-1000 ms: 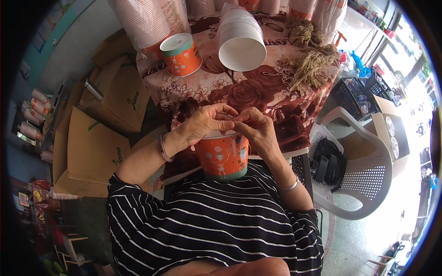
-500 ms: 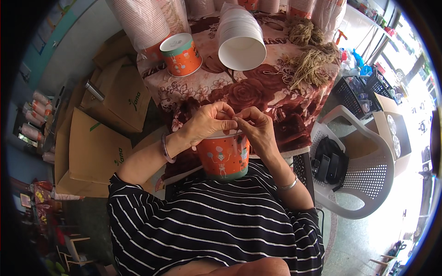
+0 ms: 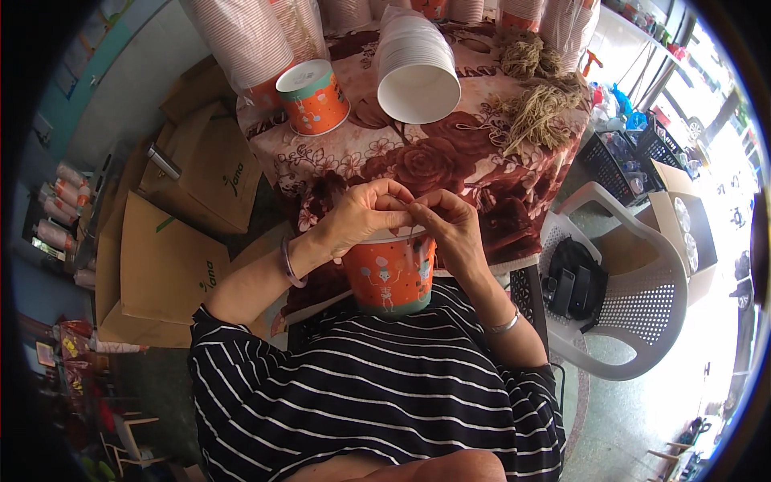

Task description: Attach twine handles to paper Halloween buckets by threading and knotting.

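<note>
Resting upright against the person's striped shirt, the orange paper bucket (image 3: 388, 277) stands with its long axis vertical and its open rim directly under both hands. The left hand (image 3: 359, 217) and the right hand (image 3: 447, 227) meet fingertip to fingertip just above that rim, each pinched closed on what looks like a thin cord; the strand itself is too fine to make out clearly. Both hands are equally close to the rim, the left over its left edge, the right over its right. Beyond them, on the flowered tablecloth (image 3: 418, 157), lie a tangle of jute twine (image 3: 534, 112), a sideways stack of white cups (image 3: 414, 64) and a second orange bucket (image 3: 312, 98).
</note>
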A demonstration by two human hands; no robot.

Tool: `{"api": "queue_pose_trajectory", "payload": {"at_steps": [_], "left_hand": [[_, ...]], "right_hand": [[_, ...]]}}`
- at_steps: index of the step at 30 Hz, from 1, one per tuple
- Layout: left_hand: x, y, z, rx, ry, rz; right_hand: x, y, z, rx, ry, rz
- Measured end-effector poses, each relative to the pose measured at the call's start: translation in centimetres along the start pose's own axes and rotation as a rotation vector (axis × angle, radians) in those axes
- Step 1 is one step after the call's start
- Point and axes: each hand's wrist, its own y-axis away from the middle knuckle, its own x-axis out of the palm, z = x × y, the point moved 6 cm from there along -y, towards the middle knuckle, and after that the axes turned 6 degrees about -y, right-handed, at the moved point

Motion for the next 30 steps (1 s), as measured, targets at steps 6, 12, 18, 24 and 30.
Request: {"api": "queue_pose_trajectory", "payload": {"at_steps": [6,12,18,24,30], "left_hand": [[-0.7,0.4,-0.3,0.085,-0.014,-0.074],[-0.6,0.8,-0.2,0.113,-0.072,-0.099],[-0.3,0.6,-0.3,0.207,-0.109,-0.066],[0.1,0.7,-0.8,0.247,-0.09,-0.054],[-0.2,0.9,-1.3,0.391,-0.15,-0.065]], "right_hand": [[-0.2,0.9,0.6,-0.109,0.431,0.034],[0.3,1.2,1.8,-0.005,0.372,0.015],[0.4,1.2,1.5,0.065,0.356,0.045],[0.2,1.2,0.7,0.048,0.244,0.053],[0.8,1.1,1.1,0.23,0.196,0.112]]}}
